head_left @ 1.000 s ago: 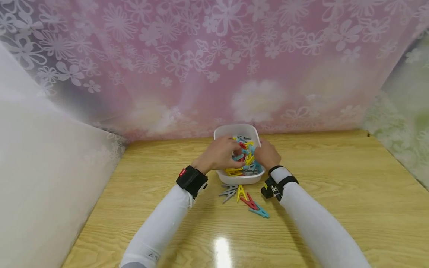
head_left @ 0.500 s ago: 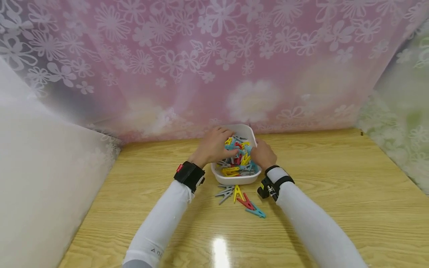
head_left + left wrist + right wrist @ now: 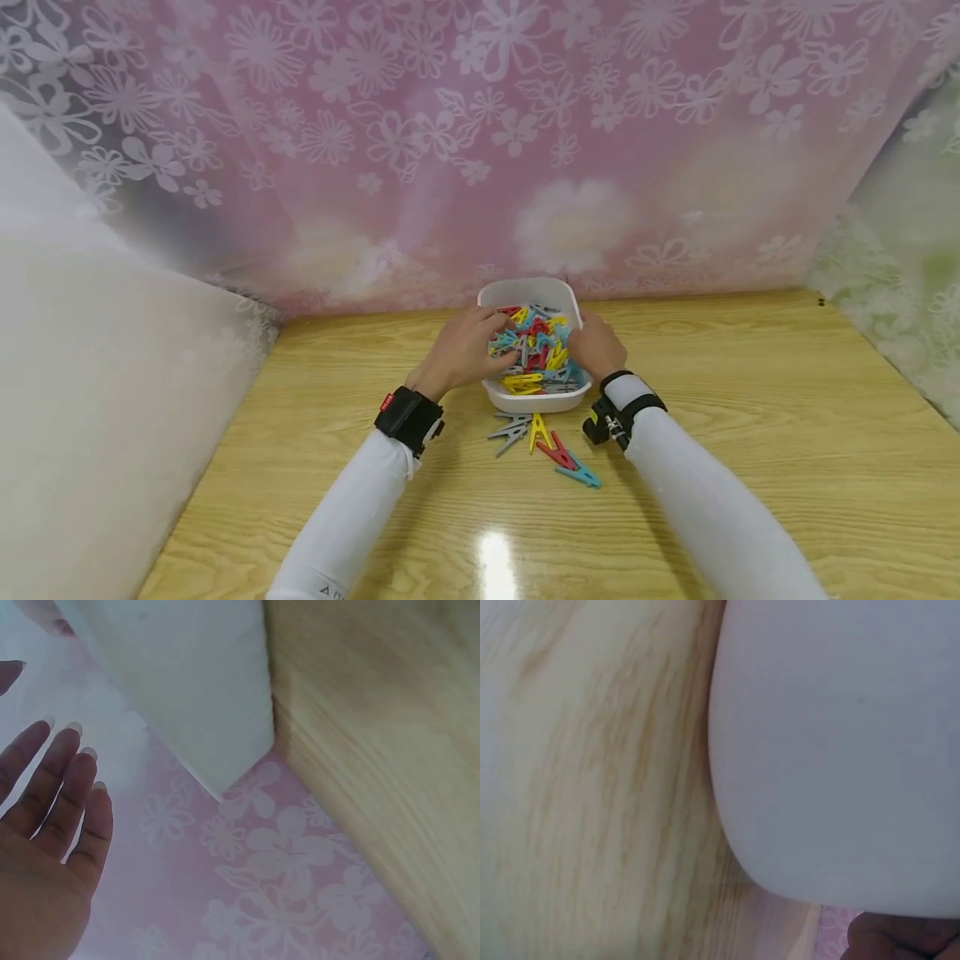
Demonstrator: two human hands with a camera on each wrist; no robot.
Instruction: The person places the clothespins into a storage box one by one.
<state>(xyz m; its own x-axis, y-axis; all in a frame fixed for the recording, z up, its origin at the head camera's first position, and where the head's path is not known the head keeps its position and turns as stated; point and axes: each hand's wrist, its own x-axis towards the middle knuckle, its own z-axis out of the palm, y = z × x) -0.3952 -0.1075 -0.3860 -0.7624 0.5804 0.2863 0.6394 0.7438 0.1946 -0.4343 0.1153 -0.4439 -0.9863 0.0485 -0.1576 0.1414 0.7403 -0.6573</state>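
Observation:
A white plastic box [image 3: 536, 403] stands on the table, holding many clothespins [image 3: 536, 337] in red, yellow, blue and grey. My left hand [image 3: 461, 350] is at the box's left side, its fingertips reaching over the rim above the clothespins. In the left wrist view the left hand [image 3: 52, 817] has loosely extended fingers beside the box wall [image 3: 187, 682], with nothing in it. My right hand [image 3: 598, 347] grips the right rim; its fingertips are hidden in the head view. The right wrist view shows the box's outer wall [image 3: 840, 765] and curled fingers [image 3: 900, 937] at its edge.
In front of the box lie several loose clothespins: grey ones [image 3: 512, 432], a yellow one [image 3: 539, 432], a red one [image 3: 557, 452] and a blue one [image 3: 579, 472]. Behind the wooden table [image 3: 712, 467] hangs a pink flowered cloth [image 3: 450, 167].
My left hand has drawn back leftward from over the clothespins to the left rim, uncovering more of them. The right hand keeps its place on the right rim.

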